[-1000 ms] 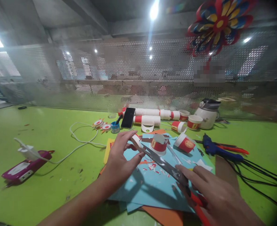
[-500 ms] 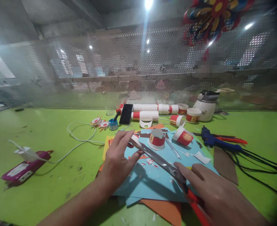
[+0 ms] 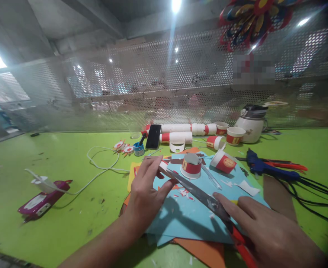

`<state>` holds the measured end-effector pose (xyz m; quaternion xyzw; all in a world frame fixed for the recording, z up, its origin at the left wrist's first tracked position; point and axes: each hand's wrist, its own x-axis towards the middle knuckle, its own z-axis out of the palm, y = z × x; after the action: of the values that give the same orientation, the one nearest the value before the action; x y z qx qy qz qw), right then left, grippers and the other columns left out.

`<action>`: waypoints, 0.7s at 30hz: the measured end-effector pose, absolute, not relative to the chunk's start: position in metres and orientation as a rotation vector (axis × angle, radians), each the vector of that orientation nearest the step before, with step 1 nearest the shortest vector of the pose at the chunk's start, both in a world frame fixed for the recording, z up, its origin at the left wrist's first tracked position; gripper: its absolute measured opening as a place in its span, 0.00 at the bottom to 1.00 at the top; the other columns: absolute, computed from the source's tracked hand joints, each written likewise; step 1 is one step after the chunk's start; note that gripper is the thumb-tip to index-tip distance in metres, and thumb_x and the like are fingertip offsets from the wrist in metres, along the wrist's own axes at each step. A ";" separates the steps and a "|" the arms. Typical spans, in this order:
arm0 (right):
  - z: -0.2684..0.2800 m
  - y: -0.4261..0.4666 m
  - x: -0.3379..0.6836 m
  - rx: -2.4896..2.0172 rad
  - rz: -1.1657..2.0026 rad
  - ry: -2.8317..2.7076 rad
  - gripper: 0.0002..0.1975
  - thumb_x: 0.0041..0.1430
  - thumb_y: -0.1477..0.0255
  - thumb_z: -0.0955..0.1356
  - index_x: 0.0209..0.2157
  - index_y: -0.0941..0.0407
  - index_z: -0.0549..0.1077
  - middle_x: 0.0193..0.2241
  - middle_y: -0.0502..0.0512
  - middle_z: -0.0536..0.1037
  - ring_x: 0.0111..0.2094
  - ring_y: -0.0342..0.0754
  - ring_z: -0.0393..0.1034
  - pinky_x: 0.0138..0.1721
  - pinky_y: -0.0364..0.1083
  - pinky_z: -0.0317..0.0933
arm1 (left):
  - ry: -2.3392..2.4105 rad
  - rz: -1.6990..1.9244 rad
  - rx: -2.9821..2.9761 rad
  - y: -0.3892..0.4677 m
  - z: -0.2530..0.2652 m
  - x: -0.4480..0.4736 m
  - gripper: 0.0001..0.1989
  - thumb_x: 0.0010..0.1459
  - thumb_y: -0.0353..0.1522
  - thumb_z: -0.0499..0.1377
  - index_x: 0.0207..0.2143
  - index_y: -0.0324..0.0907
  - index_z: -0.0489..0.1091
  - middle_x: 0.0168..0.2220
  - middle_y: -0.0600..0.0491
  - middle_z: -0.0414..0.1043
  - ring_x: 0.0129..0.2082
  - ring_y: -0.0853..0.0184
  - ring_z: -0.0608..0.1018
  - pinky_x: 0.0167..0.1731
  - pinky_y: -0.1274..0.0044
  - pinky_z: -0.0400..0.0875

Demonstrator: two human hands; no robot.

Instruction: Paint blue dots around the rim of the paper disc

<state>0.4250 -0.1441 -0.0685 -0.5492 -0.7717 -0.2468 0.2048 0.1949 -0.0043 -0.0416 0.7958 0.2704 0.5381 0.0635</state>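
Note:
My left hand [image 3: 148, 188] pinches a small red-and-white paper piece [image 3: 163, 163] between thumb and fingers. Most of that piece is hidden by the fingers and the blades. My right hand [image 3: 264, 223] grips red-handled scissors [image 3: 208, 201], whose blade tips reach the paper piece. Whether the blades have it between them I cannot tell. Below both hands lie light blue paper sheets [image 3: 192, 223] strewn with red and white scraps [image 3: 184, 192]. Just beyond stand a cut red-and-white paper cup [image 3: 191, 169] and a tilted one [image 3: 223, 162], with a clear pen-like stick [image 3: 211, 176] between them.
Blue glue guns [image 3: 270, 169] with black cords lie at right. Behind are a phone [image 3: 154, 137], a blue paint jar [image 3: 138, 149], stacked cups [image 3: 177, 137], and a white kettle-like jug [image 3: 250, 124]. A purple power strip [image 3: 45, 201] with a white cable sits at left.
The whole view has shifted, so table items appear slightly farther right. Both hands keep their hold on the paper piece and the scissors, with little other change.

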 end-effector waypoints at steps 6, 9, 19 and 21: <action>-0.062 -0.144 0.422 -1.493 -0.732 -2.159 0.20 0.63 0.78 0.59 0.56 0.62 0.65 0.25 0.53 0.70 0.20 0.49 0.70 0.19 0.45 0.60 | 0.784 1.653 2.378 -0.004 -0.043 0.197 0.23 0.60 0.31 0.64 0.58 0.39 0.67 0.43 0.49 0.71 0.31 0.68 0.76 0.36 0.71 0.78; -0.068 -0.144 0.423 -1.523 -0.709 -2.127 0.20 0.64 0.76 0.59 0.57 0.60 0.64 0.27 0.53 0.70 0.22 0.50 0.70 0.20 0.45 0.60 | 0.754 1.696 2.345 -0.004 -0.045 0.197 0.23 0.60 0.30 0.64 0.58 0.39 0.67 0.44 0.49 0.70 0.31 0.69 0.77 0.36 0.72 0.79; -0.075 -0.148 0.426 -1.533 -0.697 -2.131 0.22 0.65 0.75 0.59 0.59 0.59 0.64 0.27 0.53 0.69 0.22 0.49 0.69 0.22 0.46 0.57 | 0.769 1.710 2.338 -0.004 -0.048 0.199 0.23 0.60 0.30 0.64 0.58 0.41 0.68 0.43 0.49 0.71 0.36 0.65 0.78 0.38 0.70 0.81; -0.076 -0.148 0.427 -1.527 -0.691 -2.136 0.22 0.64 0.76 0.59 0.60 0.59 0.64 0.27 0.52 0.69 0.22 0.48 0.68 0.22 0.46 0.57 | 0.763 1.715 2.338 -0.004 -0.048 0.199 0.23 0.60 0.30 0.63 0.58 0.41 0.68 0.43 0.49 0.71 0.36 0.66 0.78 0.37 0.70 0.81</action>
<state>0.4269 -0.1478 -0.0757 -0.5498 -0.7688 -0.2486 0.2118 0.1986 -0.0042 -0.0482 0.7778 0.2538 0.5705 0.0718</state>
